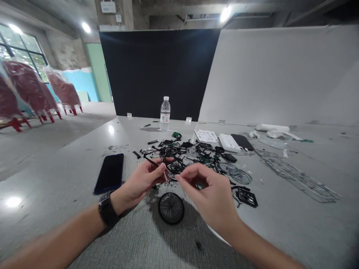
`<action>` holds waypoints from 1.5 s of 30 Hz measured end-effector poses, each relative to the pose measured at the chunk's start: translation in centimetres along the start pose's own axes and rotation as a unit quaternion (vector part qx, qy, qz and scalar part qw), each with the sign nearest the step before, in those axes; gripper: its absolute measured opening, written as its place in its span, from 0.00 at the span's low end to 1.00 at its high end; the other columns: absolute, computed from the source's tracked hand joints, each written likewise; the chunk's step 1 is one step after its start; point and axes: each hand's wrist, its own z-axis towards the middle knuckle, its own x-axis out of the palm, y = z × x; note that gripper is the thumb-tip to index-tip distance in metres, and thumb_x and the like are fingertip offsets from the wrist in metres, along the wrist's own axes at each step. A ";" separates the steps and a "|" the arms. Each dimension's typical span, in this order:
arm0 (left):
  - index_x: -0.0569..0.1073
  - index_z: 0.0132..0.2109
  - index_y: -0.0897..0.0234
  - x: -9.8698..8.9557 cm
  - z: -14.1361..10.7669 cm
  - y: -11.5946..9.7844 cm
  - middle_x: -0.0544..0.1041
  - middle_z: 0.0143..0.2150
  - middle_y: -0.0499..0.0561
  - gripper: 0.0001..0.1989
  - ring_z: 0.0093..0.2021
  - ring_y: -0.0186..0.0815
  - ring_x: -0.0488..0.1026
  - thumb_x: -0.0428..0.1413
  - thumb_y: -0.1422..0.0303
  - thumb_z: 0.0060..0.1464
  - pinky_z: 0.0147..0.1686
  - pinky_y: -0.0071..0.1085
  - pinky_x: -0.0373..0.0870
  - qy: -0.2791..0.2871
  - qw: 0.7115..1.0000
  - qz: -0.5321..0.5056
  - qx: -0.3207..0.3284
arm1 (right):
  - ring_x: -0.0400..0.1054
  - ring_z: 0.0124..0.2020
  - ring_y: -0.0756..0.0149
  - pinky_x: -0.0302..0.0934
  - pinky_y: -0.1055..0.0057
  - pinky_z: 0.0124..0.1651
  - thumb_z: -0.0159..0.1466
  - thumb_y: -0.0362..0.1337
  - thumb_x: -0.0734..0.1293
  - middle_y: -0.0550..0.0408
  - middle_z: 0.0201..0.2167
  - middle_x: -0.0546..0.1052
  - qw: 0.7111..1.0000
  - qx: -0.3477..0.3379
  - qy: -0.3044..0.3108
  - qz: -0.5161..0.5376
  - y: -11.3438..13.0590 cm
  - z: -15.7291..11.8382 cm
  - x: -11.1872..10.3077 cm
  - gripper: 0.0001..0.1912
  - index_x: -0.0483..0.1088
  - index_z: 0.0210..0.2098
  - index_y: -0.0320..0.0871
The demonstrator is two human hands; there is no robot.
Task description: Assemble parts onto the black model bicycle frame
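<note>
My left hand (143, 177), with a black watch at the wrist, pinches a thin black model bicycle part (151, 161) between thumb and fingers. A small pale piece (166, 176) shows just below that thumb. Close by on the right, my right hand (211, 188) has thumb and forefinger pressed together; whatever lies between the tips is too small to make out. Below both hands a black spoked wheel (171, 208) rests near the table's front. Beyond the fingers spreads a heap of black and clear bicycle parts (196, 151), partly hidden by my hands.
A dark phone (110, 173) lies left of my left hand. Behind the heap stands a water bottle (165, 115). Toward the right are a printed sheet (206, 136), a white box-like device (229, 142), clear sprue frames (294, 173) and a black square part (246, 197).
</note>
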 end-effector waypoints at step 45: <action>0.80 0.46 0.65 0.4 -0.6 -0.5 0.74 0.30 0.48 0.20 0.29 0.30 0.68 0.65 0.54 0.55 0.33 0.27 0.66 0.020 0.997 0.079 -0.001 | 0.73 0.35 0.63 0.66 0.67 0.37 0.65 0.44 0.69 0.54 0.33 0.80 0.982 0.156 0.061 0.092 -2.1 1.2 -0.9 0.13 0.73 0.46 0.44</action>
